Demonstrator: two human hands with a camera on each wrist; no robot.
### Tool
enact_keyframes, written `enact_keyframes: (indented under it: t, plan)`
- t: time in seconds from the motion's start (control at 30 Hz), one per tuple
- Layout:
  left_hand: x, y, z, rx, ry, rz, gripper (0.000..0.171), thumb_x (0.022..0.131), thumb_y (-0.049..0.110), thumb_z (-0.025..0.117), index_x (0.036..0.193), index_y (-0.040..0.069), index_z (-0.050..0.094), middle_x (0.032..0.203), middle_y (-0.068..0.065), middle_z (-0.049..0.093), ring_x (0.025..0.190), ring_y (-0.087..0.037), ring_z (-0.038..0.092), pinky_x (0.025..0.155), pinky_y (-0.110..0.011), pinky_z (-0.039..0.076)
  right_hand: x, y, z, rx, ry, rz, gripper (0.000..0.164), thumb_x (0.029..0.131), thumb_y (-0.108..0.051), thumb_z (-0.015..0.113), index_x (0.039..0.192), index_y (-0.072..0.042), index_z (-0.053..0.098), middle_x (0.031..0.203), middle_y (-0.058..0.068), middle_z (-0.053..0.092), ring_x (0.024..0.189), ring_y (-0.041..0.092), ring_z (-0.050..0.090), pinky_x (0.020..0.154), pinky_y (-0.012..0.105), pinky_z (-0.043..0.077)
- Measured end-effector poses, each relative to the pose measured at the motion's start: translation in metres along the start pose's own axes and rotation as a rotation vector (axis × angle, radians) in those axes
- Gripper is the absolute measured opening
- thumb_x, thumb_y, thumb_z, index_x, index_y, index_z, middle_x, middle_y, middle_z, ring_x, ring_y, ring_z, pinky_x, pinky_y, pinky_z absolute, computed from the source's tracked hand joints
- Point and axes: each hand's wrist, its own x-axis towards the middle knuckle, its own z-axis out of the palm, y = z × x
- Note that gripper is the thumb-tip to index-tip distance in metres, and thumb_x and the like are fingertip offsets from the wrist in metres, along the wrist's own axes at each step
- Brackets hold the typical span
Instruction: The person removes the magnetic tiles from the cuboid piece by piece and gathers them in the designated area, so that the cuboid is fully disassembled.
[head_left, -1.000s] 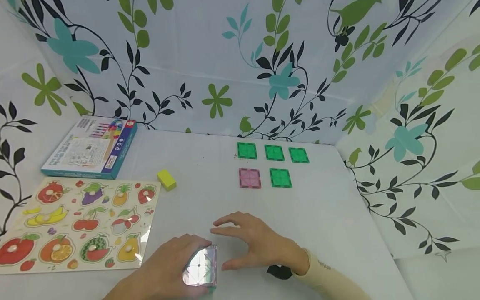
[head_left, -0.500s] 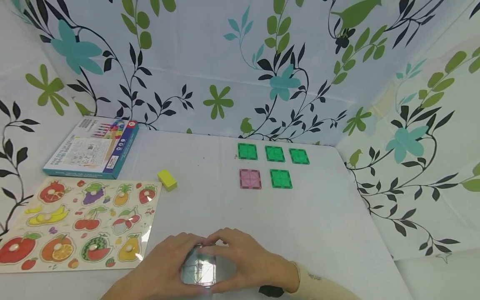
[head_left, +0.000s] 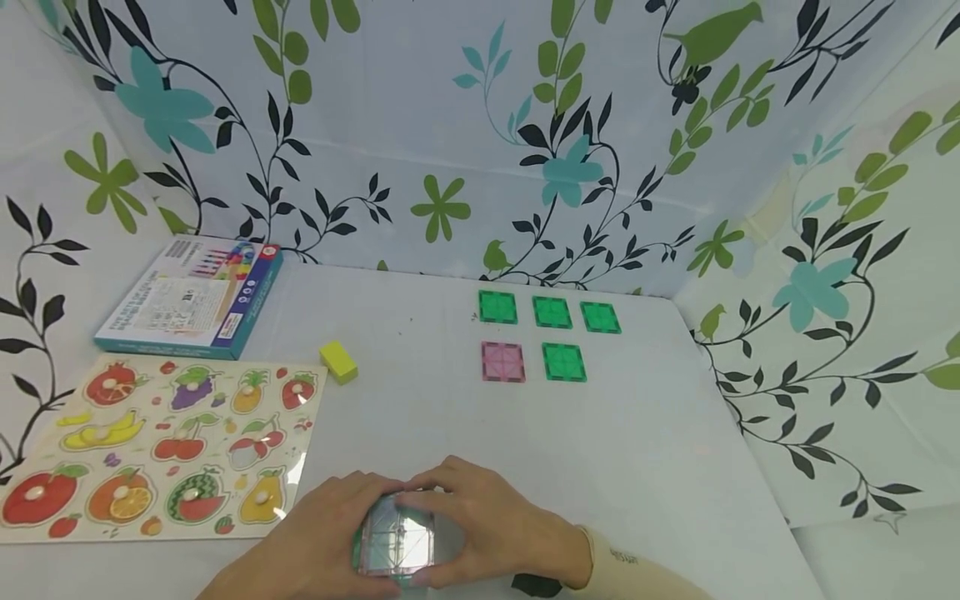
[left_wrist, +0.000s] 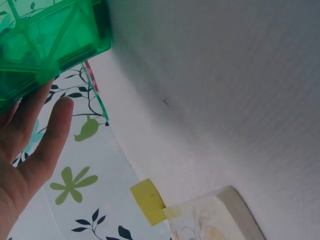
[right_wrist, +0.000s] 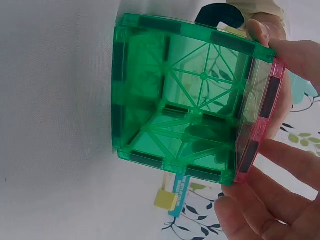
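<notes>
A cube of translucent magnetic tiles (right_wrist: 175, 107) stands low in the head view, between my two hands. Its walls are green, and a pink tile (right_wrist: 259, 120) covers its top; the side facing the right wrist camera has no tile. My left hand (head_left: 318, 529) grips the cube from the left, thumb at the near edge and fingers at the far edge. From the right, my right hand (head_left: 495, 525) curls its thumb and fingers onto the top's edges. In the left wrist view a green wall (left_wrist: 47, 45) rises above the left fingers (left_wrist: 52, 135).
Behind the hands lie several loose green tiles (head_left: 564, 362) and one pink tile (head_left: 503, 362). A yellow block (head_left: 339, 362), a fruit puzzle board (head_left: 172, 404) and a flat box (head_left: 187, 296) are at left. A black object (head_left: 536, 585) is partly under the right forearm.
My right hand has moved left and down from beside the cube and now holds it together with the left hand. The left hand stays on the cube. The head view has tilted slightly.
</notes>
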Motion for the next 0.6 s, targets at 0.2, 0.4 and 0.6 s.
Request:
enact_keyframes:
  t: [0.2, 0.4, 0.6]
  plan:
    - [-0.0002, 0.0001, 0.0001, -0.004, 0.003, -0.008, 0.083, 0.066, 0.069, 0.085, 0.133, 0.028, 0.058, 0.114, 0.026, 0.059, 0.096, 0.007, 0.051, 0.082, -0.028, 0.052, 0.0006, -0.0016, -0.0007, -0.007, 0.007, 0.014, 0.069, 0.076, -0.055, 0.085, 0.13, -0.018, 0.067, 0.127, -0.002, 0.071, 0.11, 0.006, 0.061, 0.094, 0.01, 0.047]
    - [-0.0007, -0.0006, 0.0007, -0.011, -0.011, -0.001, 0.084, 0.069, 0.076, 0.078, 0.133, 0.027, 0.057, 0.112, 0.025, 0.059, 0.095, 0.007, 0.051, 0.081, -0.028, 0.052, -0.0001, -0.0025, 0.0014, -0.041, 0.032, 0.013, 0.064, 0.073, -0.055, 0.085, 0.126, -0.022, 0.07, 0.123, -0.005, 0.071, 0.108, 0.006, 0.059, 0.096, 0.013, 0.044]
    - [0.0003, -0.0008, 0.0005, -0.001, 0.003, 0.028, 0.084, 0.068, 0.075, 0.08, 0.133, 0.027, 0.057, 0.111, 0.024, 0.059, 0.095, 0.006, 0.052, 0.081, -0.028, 0.052, -0.0003, -0.0035, 0.0038, -0.034, 0.071, 0.014, 0.066, 0.068, -0.055, 0.088, 0.122, -0.021, 0.071, 0.122, -0.005, 0.07, 0.108, 0.006, 0.057, 0.094, 0.015, 0.045]
